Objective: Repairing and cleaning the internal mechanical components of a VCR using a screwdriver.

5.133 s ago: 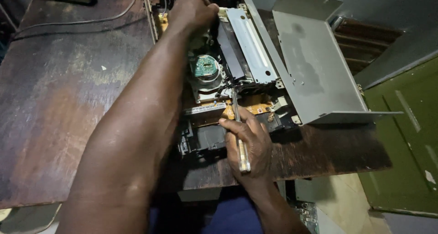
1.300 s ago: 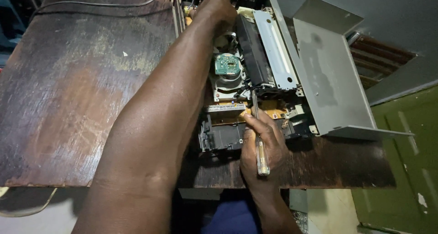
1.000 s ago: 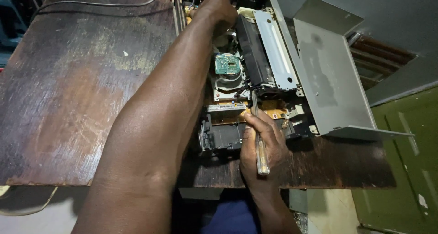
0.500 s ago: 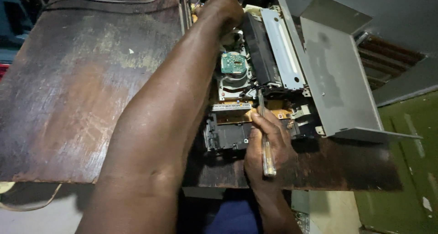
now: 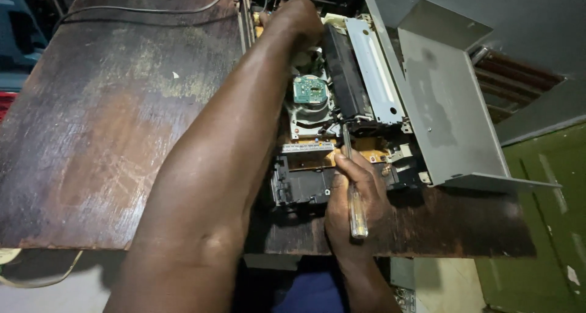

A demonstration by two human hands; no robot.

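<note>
With the right hand (image 5: 354,197) gripping the screwdriver (image 5: 355,197) and the left hand (image 5: 296,20) clamping the chassis (image 5: 342,93), keep the tip seated squarely, I judge.

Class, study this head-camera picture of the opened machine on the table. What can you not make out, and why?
- Screwdriver tip: lost among dark parts in the machine.
- Left hand fingers: curled over the machine's far end, out of sight.
- Right hand palm: turned away from the camera.
- Table front under the forearm: covered.
</note>
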